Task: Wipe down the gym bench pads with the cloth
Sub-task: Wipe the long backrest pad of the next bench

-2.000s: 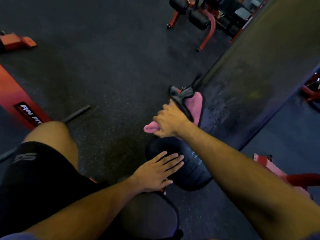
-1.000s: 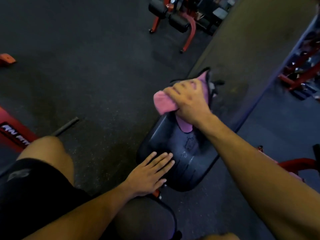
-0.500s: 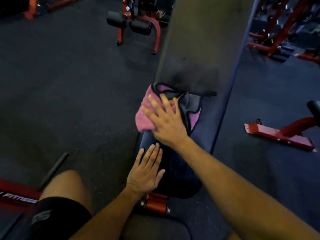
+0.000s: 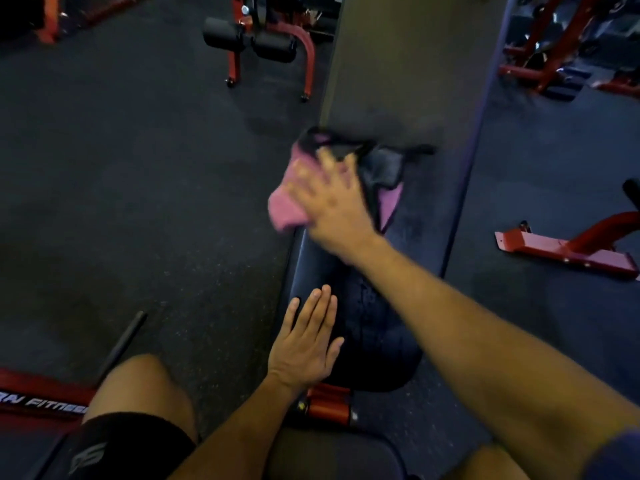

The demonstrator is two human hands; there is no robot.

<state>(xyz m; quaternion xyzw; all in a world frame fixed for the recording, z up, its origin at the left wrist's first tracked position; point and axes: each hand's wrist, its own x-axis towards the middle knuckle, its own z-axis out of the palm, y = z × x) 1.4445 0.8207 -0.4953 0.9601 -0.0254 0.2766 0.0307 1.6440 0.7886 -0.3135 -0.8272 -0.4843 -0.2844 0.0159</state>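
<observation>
A long dark bench pad point(image 4: 401, 81) runs away from me up the middle of the head view, its near end rounded and damp. My right hand point(image 4: 334, 206) presses a pink cloth point(image 4: 285, 207) with dark trim flat on the pad's left side, fingers spread over it and blurred by motion. My left hand point(image 4: 304, 344) lies flat and open on the pad's near left edge, holding nothing. I sit on the seat pad point(image 4: 332, 455) at the bottom, with one bare knee point(image 4: 138, 386) to the left.
Dark speckled rubber floor point(image 4: 138, 168) spreads left. A red machine with black roller pads point(image 4: 263, 43) stands at the top. Red frame feet point(image 4: 568, 251) lie at right, and a red bar with white lettering point(image 4: 38, 400) at lower left. A red hinge point(image 4: 325, 407) joins the two pads.
My view has swung so the pad now runs straight ahead. My right hand has slid the cloth along the pad away from me. My left hand stays on the near end.
</observation>
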